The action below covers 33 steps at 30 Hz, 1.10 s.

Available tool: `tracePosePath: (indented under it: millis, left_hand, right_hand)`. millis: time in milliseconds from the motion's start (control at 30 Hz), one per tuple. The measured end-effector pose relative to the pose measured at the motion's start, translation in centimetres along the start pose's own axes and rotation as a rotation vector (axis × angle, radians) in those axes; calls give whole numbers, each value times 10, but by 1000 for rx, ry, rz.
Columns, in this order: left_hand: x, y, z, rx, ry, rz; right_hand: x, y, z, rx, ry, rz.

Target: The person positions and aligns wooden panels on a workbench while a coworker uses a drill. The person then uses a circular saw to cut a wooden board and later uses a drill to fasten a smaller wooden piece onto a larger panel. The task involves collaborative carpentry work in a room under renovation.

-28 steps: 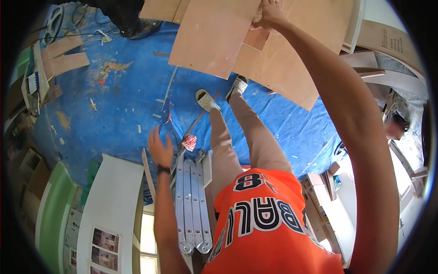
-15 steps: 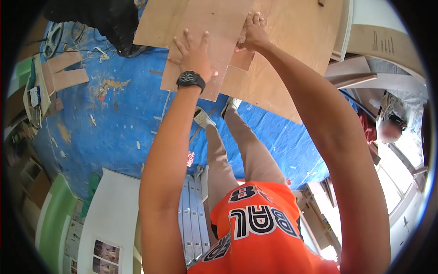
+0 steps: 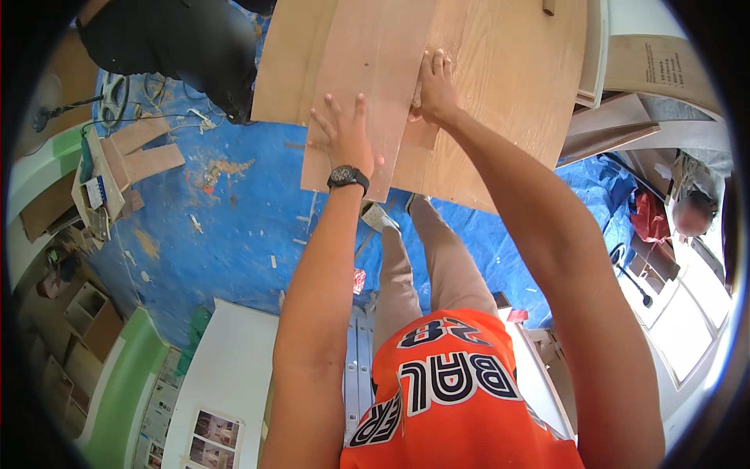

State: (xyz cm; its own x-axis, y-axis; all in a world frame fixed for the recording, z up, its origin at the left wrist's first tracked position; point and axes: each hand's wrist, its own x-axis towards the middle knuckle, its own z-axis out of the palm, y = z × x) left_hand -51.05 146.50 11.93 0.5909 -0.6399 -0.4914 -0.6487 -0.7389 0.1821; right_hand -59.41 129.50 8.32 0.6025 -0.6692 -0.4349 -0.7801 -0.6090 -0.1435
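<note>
My left hand point(image 3: 349, 144) lies palm down, fingers spread, on a long pinkish thin board point(image 3: 373, 66). My right hand point(image 3: 440, 92) presses at that board's right edge, its fingers pointing away from me. A brown, rough-looking thing shows in part under the right palm and thumb; I cannot make out its kind. The thin board rests on a larger wooden panel point(image 3: 516, 94). A small reddish-brown piece point(image 3: 423, 136) shows beside the thin board's edge, below the right hand.
Dark cloth or clothing point(image 3: 168, 51) fills the upper left. Board offcuts point(image 3: 152, 160) lie on the blue floor sheet point(image 3: 242, 234), with debris point(image 3: 223, 172) nearby. More boards point(image 3: 613, 133) lean at the right. A person's head point(image 3: 694, 213) shows at the far right. A white panel point(image 3: 226, 352) stands lower left.
The whole view has shifted, so the boards and both hands appear lower and slightly to the right. My left hand seems slightly nearer the thin board's near end; the right keeps to its edge.
</note>
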Motion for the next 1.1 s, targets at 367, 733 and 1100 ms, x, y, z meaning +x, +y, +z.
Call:
tracePosePath:
  millis: [367,733,1100]
  left_hand:
    - [0,3,-4,48,-8,-37]
    - [1,0,0,34,-22,-38]
    - [0,-2,-4,21,-24,-55]
  right_hand:
    - [-6,-5,-4,67,8,36]
    - [-5,-7,-7,81,2,37]
    - [-8,-12,-14,75,-30,49]
